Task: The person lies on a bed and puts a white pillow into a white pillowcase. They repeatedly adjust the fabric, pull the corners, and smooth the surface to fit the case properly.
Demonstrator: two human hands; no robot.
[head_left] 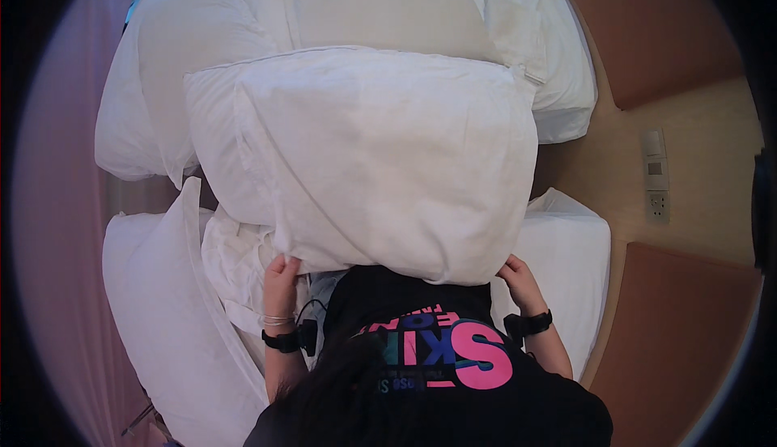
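Observation:
A large white pillow [364, 159] in a wrinkled white case lies in front of me, its near edge against my body. My left hand [282, 274] pinches its near left corner between thumb and fingers. At the near right corner, the fingers of my right hand [516, 277] are closed on the cloth. Under the far part of the pillow is a white bed [566, 83] with bulky white bedding. A dark strap with a small black box sits on each of my wrists.
Behind the pillow, more white pillows [388, 6] are heaped. A second white bed [566, 261] lies on both sides of me, with another white pillow [166, 301] and crumpled white cloth [235, 261]. Brown padded panels [672, 325] and a switch plate [654, 155] line the right wall; a pinkish curtain [61, 204] hangs left.

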